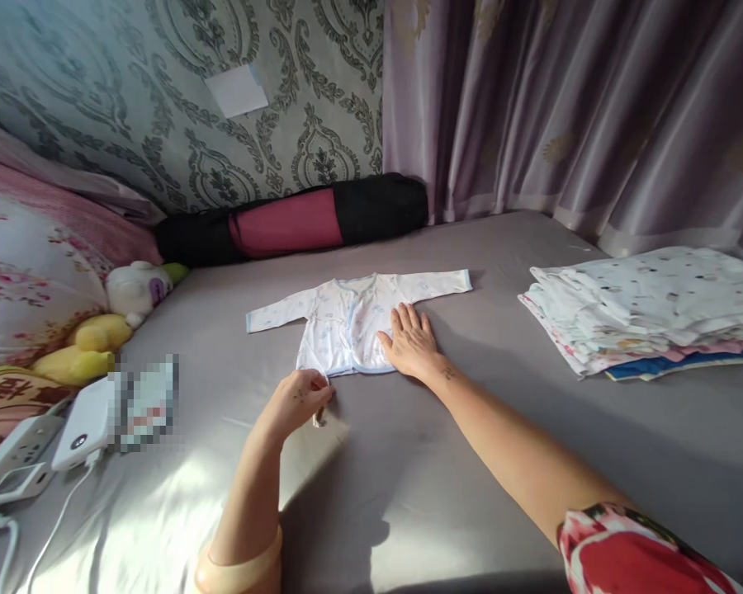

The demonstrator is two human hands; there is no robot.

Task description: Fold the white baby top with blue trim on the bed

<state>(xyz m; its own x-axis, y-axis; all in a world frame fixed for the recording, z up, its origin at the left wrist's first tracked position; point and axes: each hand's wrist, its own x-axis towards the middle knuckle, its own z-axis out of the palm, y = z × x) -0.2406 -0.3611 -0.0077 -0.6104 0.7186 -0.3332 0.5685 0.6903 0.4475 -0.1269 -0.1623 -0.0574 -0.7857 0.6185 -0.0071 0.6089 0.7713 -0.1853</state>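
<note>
A small white baby shirt point(328, 330) with pale blue trim and a faint print lies spread flat on the grey bed sheet point(483, 511), both sleeves stretched out sideways. My left hand point(300, 400) is closed in a pinch at its lower left hem corner. A short whitish end of cloth, perhaps a tie, pokes out below those fingers. On the right front of the shirt my right hand point(412, 342) rests palm down, fingers stretched and slightly spread.
Folded baby clothes point(650, 297) are stacked at the right. A black and red long bag point(291, 223) lies along the wall. To the left are plush toys point(139, 289), a white power bank point(90, 421) with a cable, a power strip point(21, 450) and a pixelated item point(149, 404).
</note>
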